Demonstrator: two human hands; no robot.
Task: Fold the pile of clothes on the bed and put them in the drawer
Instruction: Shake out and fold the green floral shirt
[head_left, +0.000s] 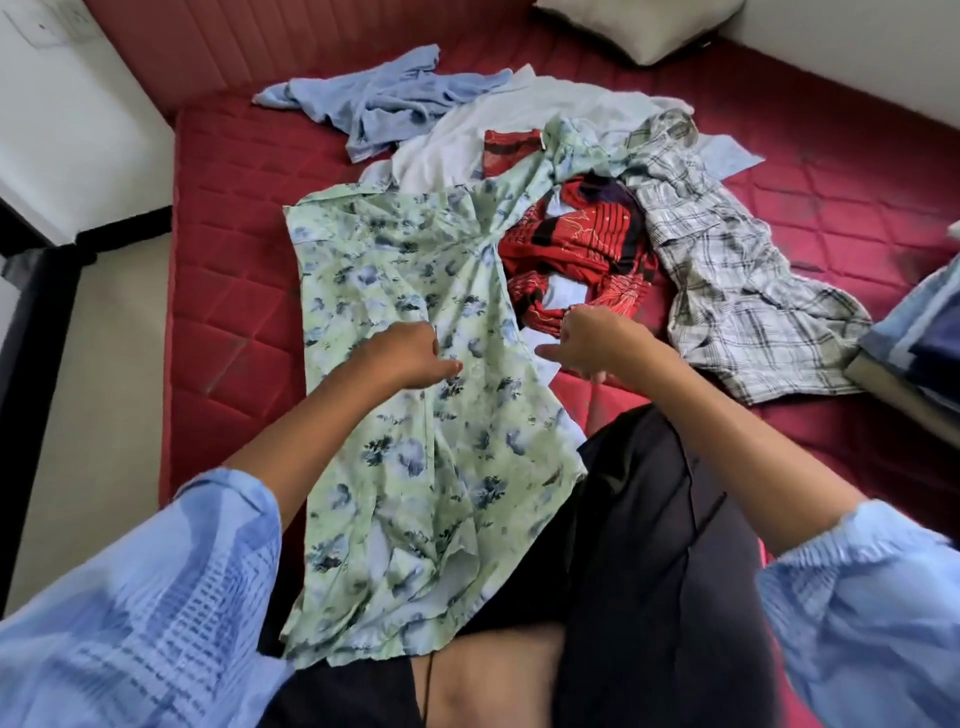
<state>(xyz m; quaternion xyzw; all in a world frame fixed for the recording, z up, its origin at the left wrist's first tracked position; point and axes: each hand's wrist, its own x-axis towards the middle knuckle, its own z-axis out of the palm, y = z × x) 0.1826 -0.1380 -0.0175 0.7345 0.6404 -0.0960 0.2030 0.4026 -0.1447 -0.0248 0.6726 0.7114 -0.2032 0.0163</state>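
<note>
Knees and dark trousers sit nearest, with two pale blue sleeves cut off by the lower edge. Over the left knee lies the floral dress, spread long across the bed; its hem drapes off the lap and its top runs under the pile.

The left hand is on the dress at mid-length, fingers curled and bunching the cloth. How tightly it pinches is hard to tell from here. The right hand hovers just right of the dress edge, fingers loosely curled with the thumb out, and seems to hold nothing, though its fingertips are hidden behind the knuckles.

Beyond the dress, the pile counts four loose pieces: a red printed cloth touching the dress's right side, a plaid shirt right of that, a white garment behind, and a blue garment farthest left. A small red piece pokes out near the white one; whether it is separate I cannot tell.

Far right of the dress a stack of blue fabric is cut off by the frame. One pillow sits at the far end, partly out of view.
</note>
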